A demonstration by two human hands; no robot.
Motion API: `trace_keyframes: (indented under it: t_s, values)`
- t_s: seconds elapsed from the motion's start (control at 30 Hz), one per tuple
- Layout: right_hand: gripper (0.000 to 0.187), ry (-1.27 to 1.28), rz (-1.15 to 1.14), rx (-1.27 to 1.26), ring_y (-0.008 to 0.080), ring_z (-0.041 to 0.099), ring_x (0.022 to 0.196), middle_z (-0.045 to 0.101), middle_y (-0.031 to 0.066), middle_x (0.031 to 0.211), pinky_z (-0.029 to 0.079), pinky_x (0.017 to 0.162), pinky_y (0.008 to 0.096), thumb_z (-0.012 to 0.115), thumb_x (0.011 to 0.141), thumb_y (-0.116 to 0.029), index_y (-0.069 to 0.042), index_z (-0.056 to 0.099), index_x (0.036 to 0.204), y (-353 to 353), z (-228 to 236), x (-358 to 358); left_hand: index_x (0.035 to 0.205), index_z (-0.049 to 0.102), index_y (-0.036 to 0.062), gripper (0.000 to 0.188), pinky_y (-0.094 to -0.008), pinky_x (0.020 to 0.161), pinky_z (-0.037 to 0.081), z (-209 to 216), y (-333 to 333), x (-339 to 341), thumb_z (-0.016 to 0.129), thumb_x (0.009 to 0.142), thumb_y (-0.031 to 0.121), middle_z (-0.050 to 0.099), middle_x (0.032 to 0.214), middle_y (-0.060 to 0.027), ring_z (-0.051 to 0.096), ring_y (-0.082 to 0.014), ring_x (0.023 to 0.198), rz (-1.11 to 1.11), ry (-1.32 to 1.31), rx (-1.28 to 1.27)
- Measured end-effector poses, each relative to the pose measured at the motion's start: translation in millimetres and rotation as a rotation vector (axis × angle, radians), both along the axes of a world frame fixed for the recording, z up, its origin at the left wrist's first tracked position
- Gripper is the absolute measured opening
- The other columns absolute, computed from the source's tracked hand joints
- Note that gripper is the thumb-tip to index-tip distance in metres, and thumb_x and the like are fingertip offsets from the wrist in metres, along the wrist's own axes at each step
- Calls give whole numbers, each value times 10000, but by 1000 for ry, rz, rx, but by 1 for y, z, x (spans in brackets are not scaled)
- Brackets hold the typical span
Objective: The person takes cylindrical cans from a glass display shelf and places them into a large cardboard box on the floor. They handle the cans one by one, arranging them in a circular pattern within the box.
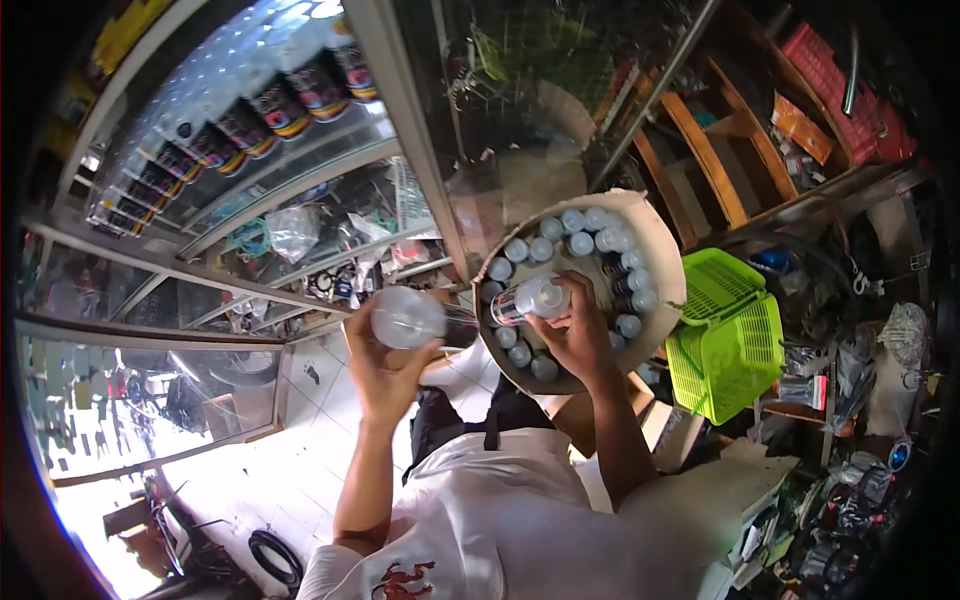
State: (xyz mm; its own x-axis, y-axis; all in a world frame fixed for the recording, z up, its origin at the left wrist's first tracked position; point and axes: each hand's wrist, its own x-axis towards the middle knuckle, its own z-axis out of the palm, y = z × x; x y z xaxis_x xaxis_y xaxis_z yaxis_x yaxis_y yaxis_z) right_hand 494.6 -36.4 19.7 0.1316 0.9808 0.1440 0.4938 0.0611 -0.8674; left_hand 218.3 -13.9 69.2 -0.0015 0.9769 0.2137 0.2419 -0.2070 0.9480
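Observation:
My left hand [385,365] is closed around a spray can [408,318], its round clear cap facing up. To its right, my right hand [575,330] grips another spray can [520,300], tilted, with a clear cap and a dark, coloured label. This second can is over a round-looking cardboard box [655,250]. Several upright cans with translucent caps [545,248] stand inside the box, mostly around its sides. My fingers hide part of both held cans.
A glass display case [370,60] at the left holds rows of similar cans [245,130]. Bagged parts [293,232] lie on its lower shelf. Right of the box sits a green plastic basket [725,350]. Wooden shelving [705,160] stands behind, and a tyre [275,558] lies at lower left.

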Motion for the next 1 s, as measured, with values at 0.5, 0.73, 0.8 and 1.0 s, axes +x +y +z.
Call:
trace_keyframes:
  t_s: [0.5, 0.73, 0.8, 1.0]
  values:
    - [739, -443, -108, -273, 474, 605, 1128, 423, 246, 1383, 566, 855, 520, 792, 778, -51, -15, 407, 1407, 98, -291, 102, 1325, 536, 7, 720, -469, 969, 504, -149, -11, 113, 897, 714, 125, 538, 1240, -200, 565, -414, 1155, -272, 401, -99]
    - [520, -525, -154, -96, 469, 634, 1076, 409, 242, 1407, 575, 816, 503, 650, 832, 89, 4, 474, 1315, 125, -351, 111, 1356, 496, 69, 713, -494, 977, 508, -192, -1, 122, 870, 757, 166, 512, 1273, -196, 551, -437, 1175, -336, 502, -253]
    - [500, -603, -173, -205, 455, 646, 1066, 413, 224, 1423, 576, 805, 493, 657, 849, 68, -13, 488, 1312, 129, -348, 109, 1380, 472, 100, 730, -503, 980, 504, -207, 4, 126, 854, 760, 160, 499, 1299, -185, 535, -442, 1212, -355, 525, -278]
    - [564, -551, -324, -199, 413, 641, 1117, 418, 200, 1466, 600, 816, 457, 767, 853, -113, -60, 493, 1342, 119, -328, 115, 1364, 494, 73, 745, -504, 995, 479, -271, 28, 145, 863, 733, 210, 525, 1310, -159, 528, -411, 1241, -413, 690, -157]
